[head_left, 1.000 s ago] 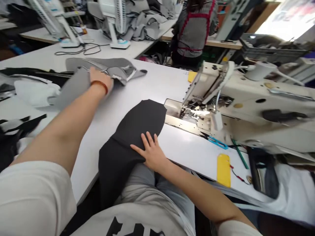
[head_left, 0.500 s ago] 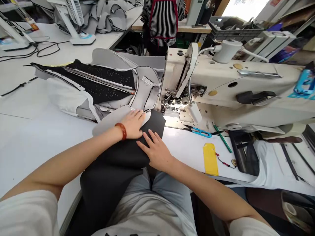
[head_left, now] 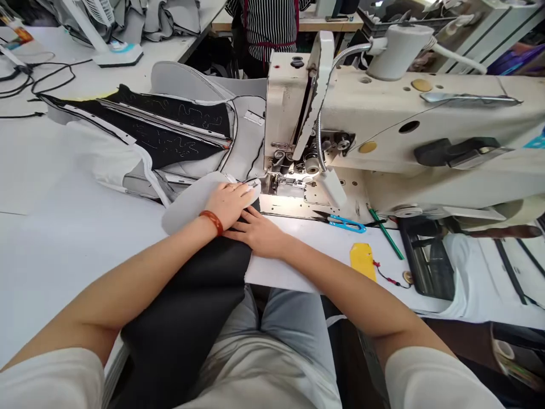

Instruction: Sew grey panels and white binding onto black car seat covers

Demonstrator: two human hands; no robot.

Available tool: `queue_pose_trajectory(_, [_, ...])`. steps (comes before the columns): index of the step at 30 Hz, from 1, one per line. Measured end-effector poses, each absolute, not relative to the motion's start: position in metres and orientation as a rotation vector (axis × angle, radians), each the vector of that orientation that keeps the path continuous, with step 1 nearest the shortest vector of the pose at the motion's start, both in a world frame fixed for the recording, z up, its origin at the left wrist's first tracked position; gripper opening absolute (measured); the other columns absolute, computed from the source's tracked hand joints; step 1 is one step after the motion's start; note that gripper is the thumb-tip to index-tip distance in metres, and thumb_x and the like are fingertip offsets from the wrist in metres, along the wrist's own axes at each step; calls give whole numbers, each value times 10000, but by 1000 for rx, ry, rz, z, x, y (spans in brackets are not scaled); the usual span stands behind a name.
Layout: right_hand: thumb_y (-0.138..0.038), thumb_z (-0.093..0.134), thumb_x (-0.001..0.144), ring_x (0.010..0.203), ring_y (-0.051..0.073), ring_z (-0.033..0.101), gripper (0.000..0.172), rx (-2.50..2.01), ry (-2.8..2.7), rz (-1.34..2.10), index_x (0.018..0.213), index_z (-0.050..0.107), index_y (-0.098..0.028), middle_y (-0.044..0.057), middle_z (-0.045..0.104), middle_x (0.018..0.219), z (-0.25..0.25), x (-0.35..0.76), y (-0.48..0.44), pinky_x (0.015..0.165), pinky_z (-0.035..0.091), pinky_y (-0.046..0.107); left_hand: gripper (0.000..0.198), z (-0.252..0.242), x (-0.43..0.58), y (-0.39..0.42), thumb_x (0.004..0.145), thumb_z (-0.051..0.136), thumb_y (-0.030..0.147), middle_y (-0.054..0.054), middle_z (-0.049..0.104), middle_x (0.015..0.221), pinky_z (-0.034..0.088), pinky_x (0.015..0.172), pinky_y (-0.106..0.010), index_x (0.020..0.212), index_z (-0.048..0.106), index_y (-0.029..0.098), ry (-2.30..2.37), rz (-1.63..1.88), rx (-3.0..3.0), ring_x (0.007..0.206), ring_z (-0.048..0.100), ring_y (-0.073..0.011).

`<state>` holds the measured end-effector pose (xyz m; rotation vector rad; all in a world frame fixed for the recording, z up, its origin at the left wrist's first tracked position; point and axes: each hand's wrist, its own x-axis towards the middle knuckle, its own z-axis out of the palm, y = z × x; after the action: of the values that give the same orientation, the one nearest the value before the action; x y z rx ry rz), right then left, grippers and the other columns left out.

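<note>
My left hand (head_left: 230,203), with a red bracelet at the wrist, lies flat on a grey fabric piece (head_left: 189,203) that overlaps a black fabric piece (head_left: 200,284). My right hand (head_left: 258,232) rests just below it on the black piece's edge, fingers pressed down and partly tucked under the left hand. Both hands sit right in front of the lit needle area (head_left: 289,184) of the cream sewing machine (head_left: 383,125). The black piece hangs over the table edge onto my lap. A larger grey and black stitched cover (head_left: 170,130) lies behind the hands.
Blue thread snips (head_left: 344,223), a green pencil (head_left: 385,233) and a yellow tag (head_left: 363,259) lie on the white table (head_left: 63,238) right of the hands. A fan base (head_left: 119,54) and cables stand at the back left. A person in a striped top (head_left: 264,23) stands behind the machine.
My left hand has pulled the grey cover from the far left over to the machine and laid its grey edge on the black piece. Both hands have closed in toward the needle.
</note>
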<state>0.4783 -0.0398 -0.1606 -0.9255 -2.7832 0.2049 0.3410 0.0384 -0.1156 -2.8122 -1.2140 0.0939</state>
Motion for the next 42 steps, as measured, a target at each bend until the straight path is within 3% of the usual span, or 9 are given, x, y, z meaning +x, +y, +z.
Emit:
queue_pose_trajectory(8, [-162, 381, 1008, 1390, 368, 395, 454, -1074, -2679, 58, 1439, 514, -214, 74, 479, 1512, -167, 472, -61, 1109, 366, 601, 593, -125, 323, 46, 808, 451, 79, -78, 557, 1422, 357, 1035, -460, 1359, 583, 253, -1141, 147, -2827, 1249, 525, -278])
queue_pose_trajectory(20, [-145, 387, 1001, 1388, 381, 416, 448, -1173, -2667, 76, 1429, 515, -170, 101, 472, 1513, -161, 467, -71, 1094, 384, 639, 594, -121, 332, 47, 794, 459, 89, -73, 538, 1425, 384, 974, -453, 1348, 586, 260, -1155, 207, -2824, 1192, 540, -289])
queue_pose_trajectory(25, [-105, 400, 958, 1286, 309, 510, 370, -1273, -2502, 135, 1237, 639, -55, 183, 600, 1352, -161, 485, -54, 1088, 439, 487, 490, -110, 330, 57, 839, 544, 327, -60, 562, 1414, 347, 1052, -459, 1316, 616, 239, -1158, 208, -2938, 1250, 511, -299])
queue_pose_trajectory(27, [-74, 399, 929, 1277, 284, 512, 370, -1389, -2372, 152, 1208, 639, -35, 210, 602, 1321, -162, 495, -37, 1094, 435, 445, 433, -106, 329, 64, 913, 471, 425, -41, 588, 1396, 332, 1081, -426, 1254, 658, 235, -1157, 231, -3020, 1273, 505, -270])
queue_pose_trajectory(30, [-43, 409, 898, 1370, 281, 438, 449, -1377, -2400, 159, 1315, 572, -20, 218, 550, 1398, -168, 503, -15, 1147, 381, 456, 400, -104, 332, 75, 985, 344, 324, -48, 686, 1235, 368, 1030, -358, 1157, 688, 213, -1190, 276, -3026, 1167, 575, -213])
queue_pose_trajectory(33, [-45, 386, 921, 1378, 300, 450, 463, -1348, -2515, 73, 1351, 547, 13, 239, 521, 1434, -174, 502, -8, 1130, 412, 455, 428, -111, 340, 77, 970, 323, 186, -74, 709, 1068, 394, 939, -381, 1280, 614, 236, -1141, 266, -2882, 1041, 612, -228])
queue_pose_trajectory(35, [-45, 343, 944, 1357, 307, 482, 461, -1357, -2533, -9, 1351, 551, 18, 238, 526, 1430, -175, 499, -10, 1106, 444, 458, 475, -118, 346, 77, 958, 329, 160, -83, 680, 1088, 395, 917, -413, 1345, 573, 288, -1105, 215, -2832, 1051, 605, -258])
queue_pose_trajectory(39, [-35, 302, 956, 1342, 318, 501, 468, -1407, -2551, -17, 1344, 554, 38, 239, 532, 1421, -170, 494, -15, 1089, 467, 460, 344, -128, 355, 84, 926, 467, 299, -79, 600, 1232, 446, 861, -404, 1202, 672, 301, -1461, -42, -2798, 996, 624, -264])
queue_pose_trajectory(42, [-28, 299, 954, 1352, 319, 488, 474, -1441, -2560, 26, 1351, 548, 38, 240, 517, 1435, -165, 492, -14, 1098, 458, 469, 272, -127, 360, 96, 840, 591, 321, -51, 635, 1180, 465, 866, -359, 1074, 720, 270, -1700, -199, -2843, 964, 633, -235])
